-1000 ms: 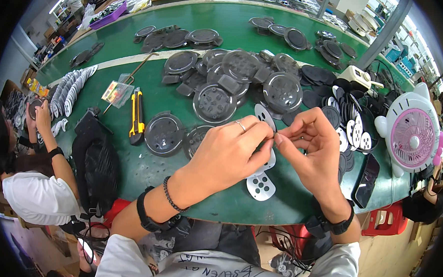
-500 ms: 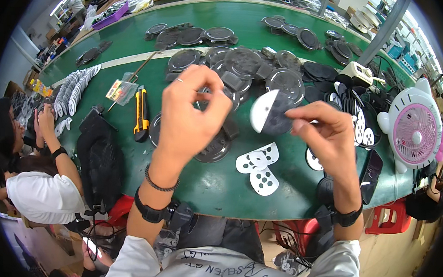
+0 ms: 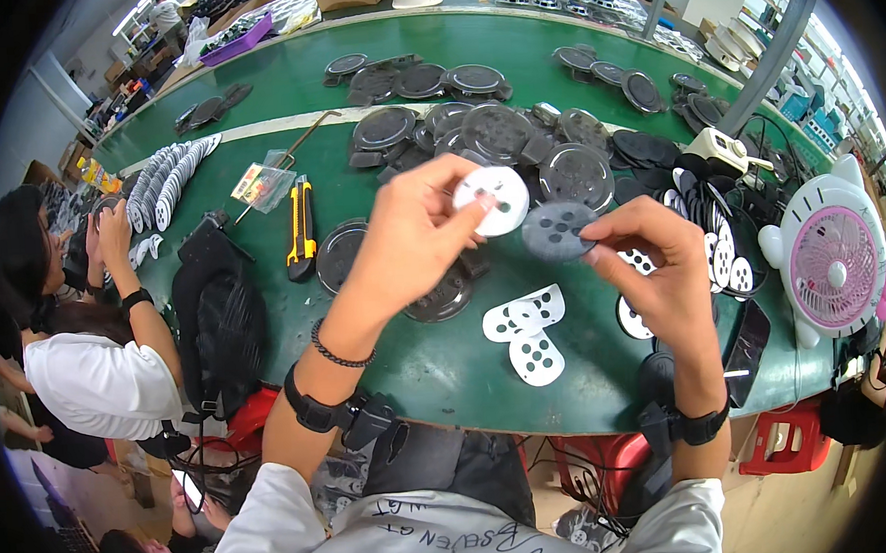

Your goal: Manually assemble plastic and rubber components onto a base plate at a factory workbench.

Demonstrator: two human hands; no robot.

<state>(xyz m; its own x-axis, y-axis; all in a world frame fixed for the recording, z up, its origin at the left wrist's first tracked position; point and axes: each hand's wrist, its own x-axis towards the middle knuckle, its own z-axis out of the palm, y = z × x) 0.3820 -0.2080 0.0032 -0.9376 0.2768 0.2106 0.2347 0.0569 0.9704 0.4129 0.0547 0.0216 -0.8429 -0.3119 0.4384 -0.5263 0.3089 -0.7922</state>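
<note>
My left hand [image 3: 405, 228] pinches a round white backing sheet [image 3: 494, 196] with holes in it. Just to its right, my right hand [image 3: 662, 255] grips the edge of a dark round pad [image 3: 549, 229], also with holes, between thumb and fingers. The two discs are very close above the table; I cannot tell whether they touch. Below them lie several white perforated sheets [image 3: 536, 360], overlapping. Behind my hands is a heap of dark round plastic parts [image 3: 576, 176], partly hidden by the left hand.
A yellow and black utility knife [image 3: 301, 229] lies left of my arm, by a black bag [image 3: 220, 318]. Rightward are a pile of black and white pads [image 3: 694, 193], a phone [image 3: 747, 351] and a pink-and-white fan [image 3: 831, 261]. A person [image 3: 97, 375] works at the far left.
The white half-disc no longer covers the dark pad in my right hand. My left hand has moved right and now holds a white round sheet. The view has shifted slightly.
</note>
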